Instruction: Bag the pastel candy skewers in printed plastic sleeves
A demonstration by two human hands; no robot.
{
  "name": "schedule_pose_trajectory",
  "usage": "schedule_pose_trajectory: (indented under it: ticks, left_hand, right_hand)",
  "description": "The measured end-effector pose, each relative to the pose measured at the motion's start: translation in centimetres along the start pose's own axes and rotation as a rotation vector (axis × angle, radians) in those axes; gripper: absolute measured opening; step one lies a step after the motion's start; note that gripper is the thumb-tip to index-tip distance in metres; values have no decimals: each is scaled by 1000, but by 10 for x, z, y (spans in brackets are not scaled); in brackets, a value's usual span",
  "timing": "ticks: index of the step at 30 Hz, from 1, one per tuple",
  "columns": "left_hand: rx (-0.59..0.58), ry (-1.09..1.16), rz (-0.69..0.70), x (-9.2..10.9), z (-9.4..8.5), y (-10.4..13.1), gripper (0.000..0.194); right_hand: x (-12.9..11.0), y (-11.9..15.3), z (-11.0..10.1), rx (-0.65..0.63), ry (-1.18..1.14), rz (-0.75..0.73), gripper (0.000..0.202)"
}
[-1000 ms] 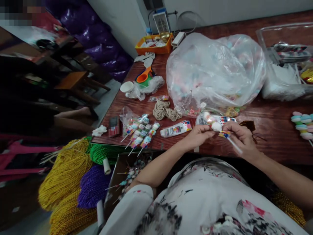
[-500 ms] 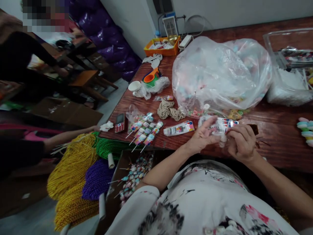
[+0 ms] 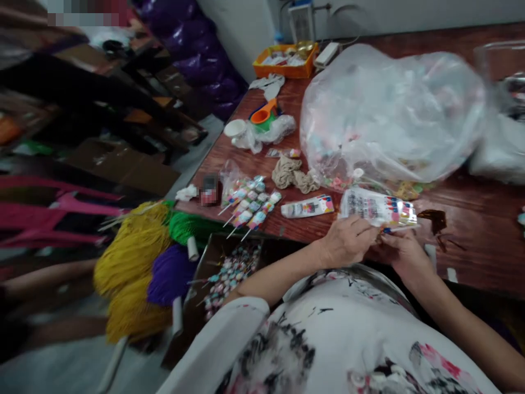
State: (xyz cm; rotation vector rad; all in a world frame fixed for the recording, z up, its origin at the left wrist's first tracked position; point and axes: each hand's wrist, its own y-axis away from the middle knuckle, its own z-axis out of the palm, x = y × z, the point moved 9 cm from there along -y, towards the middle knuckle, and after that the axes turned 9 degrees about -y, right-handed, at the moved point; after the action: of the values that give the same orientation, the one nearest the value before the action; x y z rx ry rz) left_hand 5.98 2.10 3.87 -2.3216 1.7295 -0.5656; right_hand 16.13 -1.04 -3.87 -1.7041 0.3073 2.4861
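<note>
My left hand [image 3: 346,241] and my right hand [image 3: 400,253] meet at the near edge of the brown table [image 3: 471,241]. Both pinch the lower end of a printed clear sleeve [image 3: 377,208] with white sweets inside it. The sleeve's top points away from me, toward a big clear plastic bag [image 3: 389,115] full of pastel sweets. A second printed sleeve [image 3: 307,207] lies flat just left of my left hand. The picture is blurred, so the stick under my fingers is hidden.
Several wrapped sweet skewers [image 3: 250,205] lie left on the table beside a phone [image 3: 210,189]. A box of skewers [image 3: 229,271] and yellow, green and purple cord bundles [image 3: 135,257] sit below the edge. An orange tray [image 3: 285,60] stands far back. Another person's arm [image 3: 41,271] shows left.
The camera swung left and blurred. My hands slid down toward the table edge, and the sleeve now stands out above my fingers instead of being covered by them.
</note>
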Motion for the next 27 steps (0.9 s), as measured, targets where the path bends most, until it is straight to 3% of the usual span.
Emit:
schedule_pose_trajectory:
  ticks: [3, 5, 7, 10, 12, 15, 17, 18, 20, 21, 23, 25, 27]
  left_hand:
    - [-176, 58, 17, 14, 10, 23, 29]
    - [-294, 147, -20, 12, 12, 38, 26]
    - [-380, 232, -73, 2, 3, 57, 22]
    - [-568, 264, -171, -19, -27, 103, 17]
    - [-824, 183, -353, -47, -41, 155, 15]
    - [-1200, -163, -841, -104, -66, 249, 13]
    - [-1276, -248, -873, -111, -67, 268, 16]
    - [-1284, -255, -842, -107, -61, 264, 21]
    - [-1204, -191, -690, -87, -40, 231, 24]
    - [-1103, -134, -585, -74, -30, 203, 25]
    - [-781, -26, -377, -49, -23, 135, 27]
    - [-546, -87, -320, -46, -28, 83, 27]
    - [-426, -202, -334, -54, -31, 47, 24]
  right_hand:
    - [27, 19, 3, -118, -19, 164, 5]
    - [35, 24, 10, -227, 184, 179, 3]
    - [31, 25, 29, -376, 425, 58, 7]
    - [5, 32, 63, -511, 683, -329, 20]
    - [-8, 36, 72, -523, 788, -518, 29]
    - [-14, 38, 59, -461, 884, -599, 21]
    - [-12, 40, 43, -397, 915, -585, 17]
    - [-10, 42, 37, -367, 916, -570, 17]
    - [-9, 48, 32, -323, 887, -548, 19]
    - [-11, 52, 33, -304, 858, -550, 20]
    - [-17, 57, 39, -277, 805, -577, 23]
    - [-27, 62, 42, -252, 795, -629, 25]
    - [-37, 68, 35, -203, 839, -682, 27]
